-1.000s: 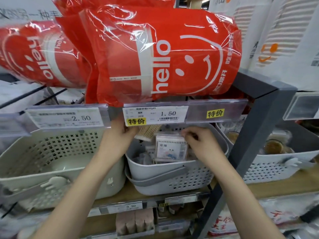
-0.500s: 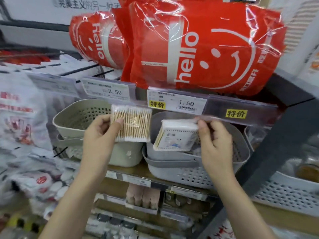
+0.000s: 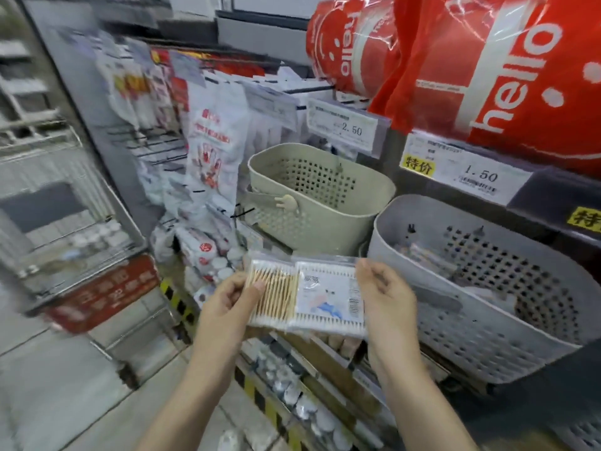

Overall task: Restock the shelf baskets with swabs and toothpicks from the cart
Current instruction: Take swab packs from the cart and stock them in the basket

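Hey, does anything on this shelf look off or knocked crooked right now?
Nothing is spilled or damaged. The grey basket leans forward with packets inside; the beige basket looks empty. Both hands hold swab packs.

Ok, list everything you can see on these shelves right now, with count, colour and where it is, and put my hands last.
wooden-stick swab pack: one, tan sticks with white tips, in front of the shelf, held by the left hand
labelled swab pack: one, white with a printed label, beside the first, its right edge at the right hand
beige basket: one, on the shelf under the 2.50 tag
grey basket: one, on the shelf right of the beige one, some packets inside
price tags: two readable, white, 2.50 and 1.50, on the shelf rail
red hello bags: at least two, on the shelf above
hanging packets: many, white and red, left of the baskets
left hand: grips the wooden-stick pack
right hand: holds the labelled pack's edge
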Available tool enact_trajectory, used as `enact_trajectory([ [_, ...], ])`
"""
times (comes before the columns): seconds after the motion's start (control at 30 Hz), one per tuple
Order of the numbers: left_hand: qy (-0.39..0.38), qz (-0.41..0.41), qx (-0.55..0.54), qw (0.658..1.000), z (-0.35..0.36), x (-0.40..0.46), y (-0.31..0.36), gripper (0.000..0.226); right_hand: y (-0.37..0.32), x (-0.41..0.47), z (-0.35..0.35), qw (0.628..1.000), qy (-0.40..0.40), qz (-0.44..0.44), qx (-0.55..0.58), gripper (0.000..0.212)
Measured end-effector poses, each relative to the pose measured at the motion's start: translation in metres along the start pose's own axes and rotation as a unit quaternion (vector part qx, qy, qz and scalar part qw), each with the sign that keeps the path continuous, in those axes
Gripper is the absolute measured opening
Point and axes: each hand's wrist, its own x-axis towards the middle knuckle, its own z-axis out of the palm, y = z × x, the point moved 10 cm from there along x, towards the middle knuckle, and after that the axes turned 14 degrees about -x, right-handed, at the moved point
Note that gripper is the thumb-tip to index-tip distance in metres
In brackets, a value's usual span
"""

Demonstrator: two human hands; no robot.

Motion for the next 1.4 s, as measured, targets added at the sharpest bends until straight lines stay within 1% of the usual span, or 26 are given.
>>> enact_trajectory([
  [0.07,0.035,-0.013,-0.015,0.999,-0.025,-0.007,-0.003,0.016,0.012,-0.006,0.029,0.998,-0.056,0.038,0.016,0.012],
  [0.17,0.081,-0.020,-0.024,0.996,-0.066,-0.009,-0.004,0.014,0.028,-0.015,0.076,0.983,-0.147,0.102,0.045,0.040],
  [0.2,0.098,-0.020,-0.026,0.995,-0.081,-0.009,-0.004,0.015,0.031,-0.018,0.093,0.975,-0.178,0.119,0.052,0.040],
  [0.3,0.151,-0.019,-0.034,0.988,-0.128,-0.004,0.001,0.015,0.036,-0.026,0.145,0.955,-0.248,0.152,0.063,0.026],
  [0.43,0.221,-0.011,-0.053,0.974,-0.205,0.009,0.013,0.014,0.037,-0.037,0.227,0.937,-0.302,0.168,0.052,0.018],
  [0.5,0.258,-0.007,-0.066,0.964,-0.250,0.016,0.020,0.016,0.035,-0.043,0.273,0.929,-0.324,0.174,0.045,0.018],
  [0.6,0.304,0.006,-0.084,0.949,-0.315,0.027,0.038,0.014,0.027,-0.049,0.342,0.920,-0.352,0.167,0.027,0.019],
  [0.77,0.351,0.022,-0.095,0.931,-0.405,0.045,0.061,0.010,0.023,-0.056,0.441,0.909,-0.377,0.177,0.014,0.010],
  [0.83,0.371,0.020,-0.091,0.924,-0.437,0.049,0.063,0.011,0.029,-0.056,0.470,0.903,-0.382,0.195,0.013,0.005],
  [0.93,0.405,0.010,-0.098,0.909,-0.481,0.055,0.059,0.010,0.040,-0.048,0.507,0.895,-0.391,0.216,0.002,0.006],
  [1.07,0.425,-0.004,-0.095,0.900,-0.517,0.076,0.057,0.009,0.047,-0.026,0.548,0.890,-0.391,0.234,-0.011,0.005],
  [1.17,0.432,-0.008,-0.081,0.898,-0.537,0.103,0.058,0.012,0.050,0.000,0.588,0.891,-0.388,0.236,-0.016,0.017],
  [1.23,0.444,-0.011,-0.085,0.892,-0.550,0.123,0.058,0.012,0.056,0.017,0.618,0.888,-0.389,0.245,-0.029,0.022],
  [1.4,0.486,-0.021,-0.094,0.868,-0.588,0.183,0.057,0.014,0.067,0.058,0.702,0.863,-0.425,0.266,-0.058,0.032],
])
